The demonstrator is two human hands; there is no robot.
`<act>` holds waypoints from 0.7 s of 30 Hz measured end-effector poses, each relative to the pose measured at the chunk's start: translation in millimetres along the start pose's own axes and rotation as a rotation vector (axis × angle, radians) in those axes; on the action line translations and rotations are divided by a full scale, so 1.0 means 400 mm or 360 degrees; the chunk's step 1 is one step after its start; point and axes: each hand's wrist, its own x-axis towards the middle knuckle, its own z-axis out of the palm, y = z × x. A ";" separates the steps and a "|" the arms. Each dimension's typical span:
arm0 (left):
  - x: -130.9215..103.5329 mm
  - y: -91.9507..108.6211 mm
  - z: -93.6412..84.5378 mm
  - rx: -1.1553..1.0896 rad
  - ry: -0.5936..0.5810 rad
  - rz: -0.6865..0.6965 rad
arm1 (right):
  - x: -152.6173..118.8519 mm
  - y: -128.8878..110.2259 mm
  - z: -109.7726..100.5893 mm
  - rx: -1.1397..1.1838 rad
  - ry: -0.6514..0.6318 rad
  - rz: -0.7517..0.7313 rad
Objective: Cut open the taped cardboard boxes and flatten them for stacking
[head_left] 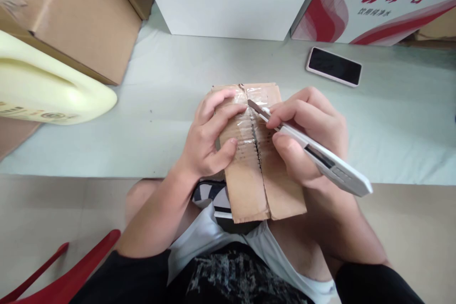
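Note:
A small brown cardboard box lies over the table's near edge, its top seam covered by clear tape. Part of the seam looks ragged and slit. My left hand grips the box from its left side, fingers and thumb pressed on the top. My right hand is closed around a white utility knife. The knife's dark blade is out, with its tip at the taped seam near the far end, close to my left fingertips.
On the pale green tablecloth, a phone lies at the right. Behind are a white box and a red-and-white carton. A large cardboard box and pale yellow bottle stand left. A red chair shows lower left.

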 end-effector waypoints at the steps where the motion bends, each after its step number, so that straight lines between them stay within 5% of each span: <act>1: 0.000 0.000 0.001 -0.0005 0.0009 0.0004 | 0.000 0.000 -0.001 0.0030 0.0009 -0.0001; 21: 0.002 -0.005 0.005 -0.0009 0.0032 0.0039 | -0.025 -0.049 -0.025 0.0458 0.0019 0.0236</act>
